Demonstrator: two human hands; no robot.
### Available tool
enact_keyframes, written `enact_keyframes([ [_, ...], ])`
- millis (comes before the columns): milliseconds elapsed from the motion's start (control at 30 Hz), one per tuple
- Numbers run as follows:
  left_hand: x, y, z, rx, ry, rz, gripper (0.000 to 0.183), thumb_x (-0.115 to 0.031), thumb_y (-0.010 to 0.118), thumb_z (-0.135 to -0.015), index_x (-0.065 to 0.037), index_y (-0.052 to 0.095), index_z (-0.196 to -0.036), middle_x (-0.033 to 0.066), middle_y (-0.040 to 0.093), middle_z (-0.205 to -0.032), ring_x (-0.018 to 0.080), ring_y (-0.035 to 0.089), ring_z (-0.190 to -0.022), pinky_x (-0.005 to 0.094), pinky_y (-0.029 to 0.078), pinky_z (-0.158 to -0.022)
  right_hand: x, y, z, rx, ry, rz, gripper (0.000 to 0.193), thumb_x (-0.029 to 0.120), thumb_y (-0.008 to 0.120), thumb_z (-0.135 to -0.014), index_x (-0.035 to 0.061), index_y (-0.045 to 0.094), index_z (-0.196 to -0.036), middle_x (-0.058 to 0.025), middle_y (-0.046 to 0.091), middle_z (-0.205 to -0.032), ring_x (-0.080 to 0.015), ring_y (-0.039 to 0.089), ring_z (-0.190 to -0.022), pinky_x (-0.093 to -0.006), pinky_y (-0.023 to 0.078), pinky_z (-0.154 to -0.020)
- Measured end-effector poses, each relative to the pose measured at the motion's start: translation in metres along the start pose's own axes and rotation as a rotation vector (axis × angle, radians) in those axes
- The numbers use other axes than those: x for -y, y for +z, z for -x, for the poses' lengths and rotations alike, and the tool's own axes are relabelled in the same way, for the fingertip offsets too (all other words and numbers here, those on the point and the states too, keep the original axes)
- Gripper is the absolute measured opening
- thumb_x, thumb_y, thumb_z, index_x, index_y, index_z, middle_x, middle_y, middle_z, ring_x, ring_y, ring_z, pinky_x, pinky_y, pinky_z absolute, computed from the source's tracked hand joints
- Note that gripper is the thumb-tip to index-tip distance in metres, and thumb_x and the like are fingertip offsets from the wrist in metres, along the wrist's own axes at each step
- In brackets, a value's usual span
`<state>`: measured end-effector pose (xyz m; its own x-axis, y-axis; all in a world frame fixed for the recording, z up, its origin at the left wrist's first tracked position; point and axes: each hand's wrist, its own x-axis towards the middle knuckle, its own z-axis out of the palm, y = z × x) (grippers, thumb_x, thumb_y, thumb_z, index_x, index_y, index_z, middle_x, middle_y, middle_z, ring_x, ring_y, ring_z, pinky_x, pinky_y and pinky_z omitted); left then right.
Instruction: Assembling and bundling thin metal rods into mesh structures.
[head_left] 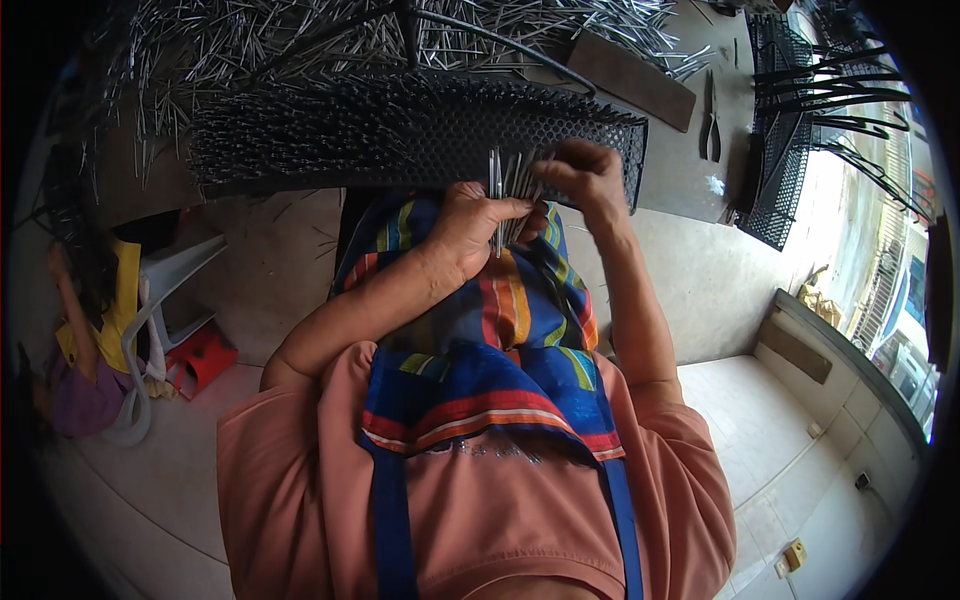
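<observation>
Room, daylit from the right; pale flooring, street-side opening.
Floor [725, 400]: pale, with visible seams. Right side: low pale wall [850, 415] under a dark sill [852, 366], a brown strip [795, 350] along its inner face; above it, a bright opening [862, 262], railings and pavement outside, partly overexposed. Furniture: grey-brown worktable [690, 185] across the upper part; light grey plastic chair [150, 295] at left, a red object of unclear kind [210, 352] beside it. Picture rim dark.
</observation>
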<state>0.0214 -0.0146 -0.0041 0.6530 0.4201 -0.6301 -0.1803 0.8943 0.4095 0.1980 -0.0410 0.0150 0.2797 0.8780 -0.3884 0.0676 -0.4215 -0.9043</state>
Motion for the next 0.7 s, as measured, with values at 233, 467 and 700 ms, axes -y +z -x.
enact_keyframes([
  [233,-0.003,-0.009,0.013,-0.135,0.104,0.066,0.012,-0.003,0.058,-0.089,-0.001,0.065,-0.098,0.0121,0.070,-0.086,0.0201,0.069,-0.067,0.0296,0.056,-0.056,-0.013,0.013,-0.001,-0.078,0.094,-0.336,0.007,0.004,0.069,-0.081,0.0028,0.064,-0.076,0.0033,0.055,-0.062,-0.0036,0.045,-0.051,-0.0209,0.030,-0.045],
  [467,-0.003,-0.023,0.027,-0.179,0.139,0.000,0.019,-0.002,0.054,-0.091,-0.003,0.064,-0.107,0.0114,0.071,-0.093,0.0210,0.070,-0.082,0.0319,0.057,-0.071,0.008,0.051,-0.030,-0.419,-0.476,-0.193,0.005,-0.001,0.071,-0.079,0.0002,0.069,-0.083,0.0027,0.060,-0.070,-0.0035,0.049,-0.062,-0.0190,0.038,-0.057],
  [700,-0.009,-0.031,0.033,-0.161,0.168,0.067,0.019,0.001,0.052,-0.091,-0.002,0.063,-0.105,0.0137,0.071,-0.096,0.0202,0.069,-0.081,0.0308,0.054,-0.070,0.007,0.079,-0.048,-0.396,-0.669,-0.031,0.010,-0.004,0.073,-0.074,-0.0016,0.069,-0.082,-0.0009,0.063,-0.077,-0.0058,0.055,-0.071,-0.0196,0.044,-0.066],
])
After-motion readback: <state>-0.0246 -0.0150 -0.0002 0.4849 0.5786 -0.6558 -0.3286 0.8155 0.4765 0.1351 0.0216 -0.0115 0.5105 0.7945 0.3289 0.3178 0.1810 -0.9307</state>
